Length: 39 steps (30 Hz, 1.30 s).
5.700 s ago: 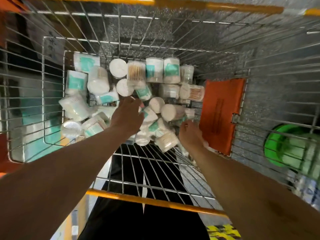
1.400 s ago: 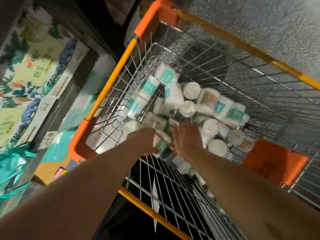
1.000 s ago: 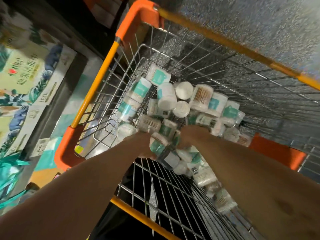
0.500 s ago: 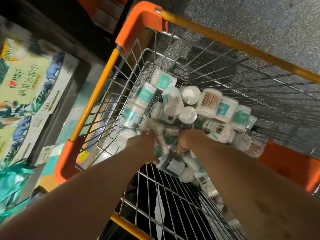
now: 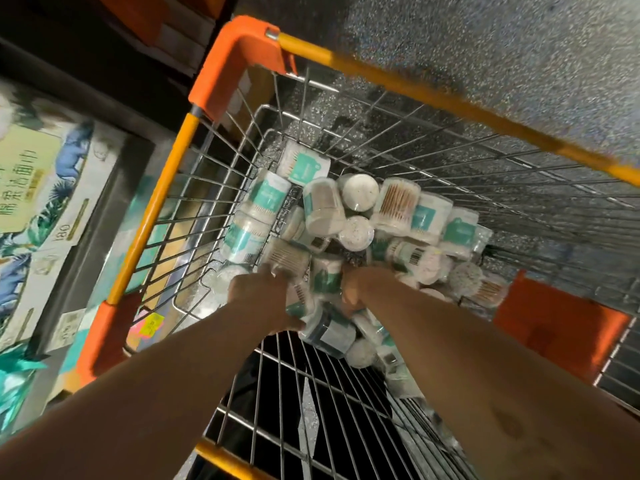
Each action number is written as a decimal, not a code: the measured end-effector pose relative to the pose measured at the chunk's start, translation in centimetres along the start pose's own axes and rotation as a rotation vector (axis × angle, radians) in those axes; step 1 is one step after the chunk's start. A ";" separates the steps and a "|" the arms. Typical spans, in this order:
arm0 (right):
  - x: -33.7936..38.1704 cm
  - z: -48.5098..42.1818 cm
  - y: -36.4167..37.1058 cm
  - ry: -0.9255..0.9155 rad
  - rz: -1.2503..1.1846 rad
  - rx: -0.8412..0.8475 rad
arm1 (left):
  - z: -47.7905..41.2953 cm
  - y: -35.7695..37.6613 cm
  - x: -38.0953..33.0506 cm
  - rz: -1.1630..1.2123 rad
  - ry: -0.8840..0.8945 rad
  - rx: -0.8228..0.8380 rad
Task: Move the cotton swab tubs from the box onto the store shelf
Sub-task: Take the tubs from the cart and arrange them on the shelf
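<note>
Swab tubs gripped between left hand, right hand, inside cart.

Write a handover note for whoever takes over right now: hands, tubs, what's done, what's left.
Left hand: grips tubs at the near edge of the pile.
Right hand: grips the same cluster from the other side.
Things: every tub in view lies loose in the wire cart; the held cluster is low inside it.
Done: no tub seen on the shelf at left, which shows tissue packs.
Left: lift this handful out, shelve it, then clear the rest.
</note>
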State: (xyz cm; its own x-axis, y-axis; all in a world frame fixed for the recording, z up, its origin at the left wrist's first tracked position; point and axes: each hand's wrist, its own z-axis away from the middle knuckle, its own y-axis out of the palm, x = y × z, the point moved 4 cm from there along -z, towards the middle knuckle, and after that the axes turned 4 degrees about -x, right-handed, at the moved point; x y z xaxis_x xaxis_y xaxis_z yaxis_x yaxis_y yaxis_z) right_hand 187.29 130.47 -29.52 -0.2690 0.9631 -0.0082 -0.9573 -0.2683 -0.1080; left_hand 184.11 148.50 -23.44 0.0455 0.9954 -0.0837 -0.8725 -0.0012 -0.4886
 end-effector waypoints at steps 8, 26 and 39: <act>-5.4 5.9 -2.5 0.004 -0.422 -0.642 | -0.5 -5.5 -4.5 0.136 0.148 -0.289; -11.3 7.9 -0.2 0.412 -0.822 -0.940 | -5.6 -5.7 -11.5 -0.114 0.109 -0.387; -12.4 5.1 2.7 0.217 -0.866 -0.439 | -2.5 -3.8 -10.7 0.089 0.031 -0.259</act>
State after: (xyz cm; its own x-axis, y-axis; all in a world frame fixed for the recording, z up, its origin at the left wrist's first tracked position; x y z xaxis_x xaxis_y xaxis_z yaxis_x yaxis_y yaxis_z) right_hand 187.55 117.67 -24.63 0.5714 0.8177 0.0702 -0.6782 0.5186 -0.5207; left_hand 188.17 137.59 -22.83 -0.0071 0.9870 -0.1608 -0.7201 -0.1166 -0.6840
